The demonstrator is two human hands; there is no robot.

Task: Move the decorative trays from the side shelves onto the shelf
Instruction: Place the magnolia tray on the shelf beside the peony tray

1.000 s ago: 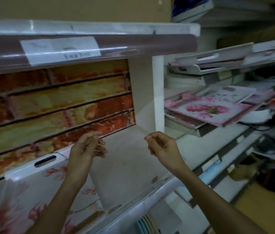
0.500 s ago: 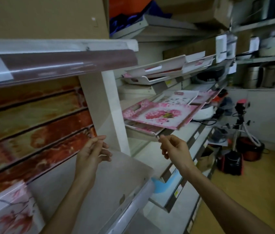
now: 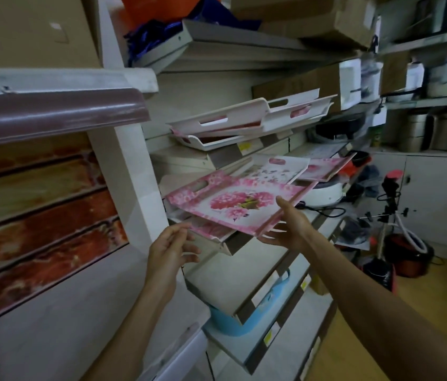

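Head cam | R hand (image 3: 289, 228) grips near edge of pink floral tray (image 3: 233, 202), thumb on top, fingers under | L hand (image 3: 171, 243) open, fingers relaxed, holds nothing, just beside tray corner

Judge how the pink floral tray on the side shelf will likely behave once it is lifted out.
The pink floral tray looks rigid: its flat panel juts past the shelf edge without sagging. Probably light, being thin. Its surface looks glossy, so it may slip; the right hand grips its front rim, the left hand is off it.
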